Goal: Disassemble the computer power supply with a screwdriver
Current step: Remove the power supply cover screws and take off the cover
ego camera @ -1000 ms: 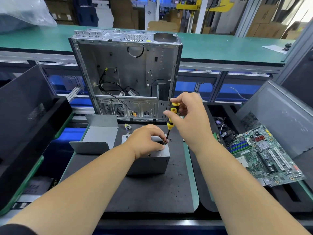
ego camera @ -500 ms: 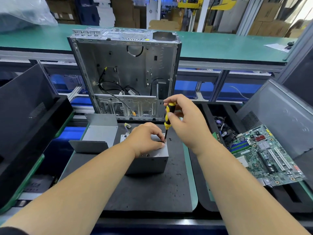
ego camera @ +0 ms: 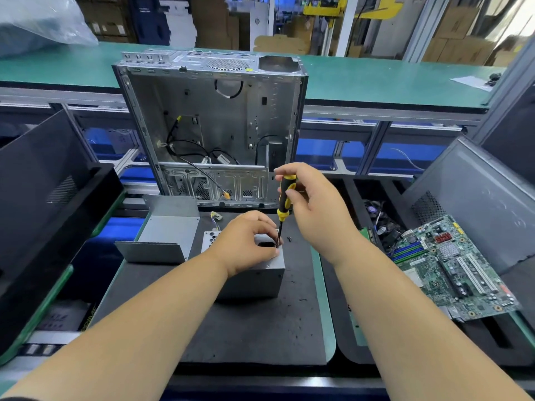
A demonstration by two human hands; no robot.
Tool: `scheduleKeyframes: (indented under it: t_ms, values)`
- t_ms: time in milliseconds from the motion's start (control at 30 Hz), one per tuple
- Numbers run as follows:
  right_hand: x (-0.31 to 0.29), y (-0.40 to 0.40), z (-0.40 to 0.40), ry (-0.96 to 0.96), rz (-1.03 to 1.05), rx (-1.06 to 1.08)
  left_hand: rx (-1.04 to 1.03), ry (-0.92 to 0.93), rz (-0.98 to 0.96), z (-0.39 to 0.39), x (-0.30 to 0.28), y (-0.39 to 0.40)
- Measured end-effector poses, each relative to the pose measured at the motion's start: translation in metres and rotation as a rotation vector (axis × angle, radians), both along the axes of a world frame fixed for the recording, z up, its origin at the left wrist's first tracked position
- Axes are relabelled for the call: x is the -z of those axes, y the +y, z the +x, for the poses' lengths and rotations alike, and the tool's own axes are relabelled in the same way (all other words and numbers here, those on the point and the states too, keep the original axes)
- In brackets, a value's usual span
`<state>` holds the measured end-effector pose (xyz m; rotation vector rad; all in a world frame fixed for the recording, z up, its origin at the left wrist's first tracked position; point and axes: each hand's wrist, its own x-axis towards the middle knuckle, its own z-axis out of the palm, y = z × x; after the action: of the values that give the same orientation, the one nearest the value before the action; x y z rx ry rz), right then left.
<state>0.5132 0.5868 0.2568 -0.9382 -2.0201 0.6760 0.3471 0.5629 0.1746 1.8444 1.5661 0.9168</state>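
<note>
A grey metal power supply box [ego camera: 254, 280] stands on the black mat [ego camera: 254, 328] in the middle of the bench. My left hand [ego camera: 246, 244] grips its top, fingers curled over the upper edge near a dark opening. My right hand [ego camera: 312, 209] pinches the handle of a yellow-and-black screwdriver [ego camera: 285, 198], held nearly upright. Its tip meets the box's top right corner beside my left fingers. A small dark screw [ego camera: 289, 239] lies on the mat just right of the tip.
An open silver computer case [ego camera: 214, 120] stands upright behind the mat. A bent grey metal cover [ego camera: 165, 233] lies left of the box. A green motherboard [ego camera: 451, 267] rests in the tray at right. Black bins [ego camera: 43, 204] sit at left.
The screwdriver handle has tipped from leaning right to nearly upright, and my right fingers have shifted on it, as in turning. My left hand keeps its hold on the box.
</note>
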Motion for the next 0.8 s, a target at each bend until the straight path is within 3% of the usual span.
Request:
scheduleKeyframes:
  t_ms: [167,300,600,800]
  values:
    - [0.0023,-0.003,-0.0054,0.023,0.132,0.027,0.005,-0.067,-0.003,0.0006,-0.0013,-0.0012]
    - [0.0034,0.0009,-0.0071,0.093,0.1,0.084,-0.009,-0.05,0.0,0.0008,-0.0016,0.0004]
    - [0.0029,0.0023,-0.0019,0.06,-0.006,0.029,-0.022,0.023,0.015,0.0017,0.0013,0.0033]
    - [0.0036,0.0026,-0.0026,0.085,0.094,0.067,-0.017,-0.02,0.02,0.0005,0.0024,0.0009]
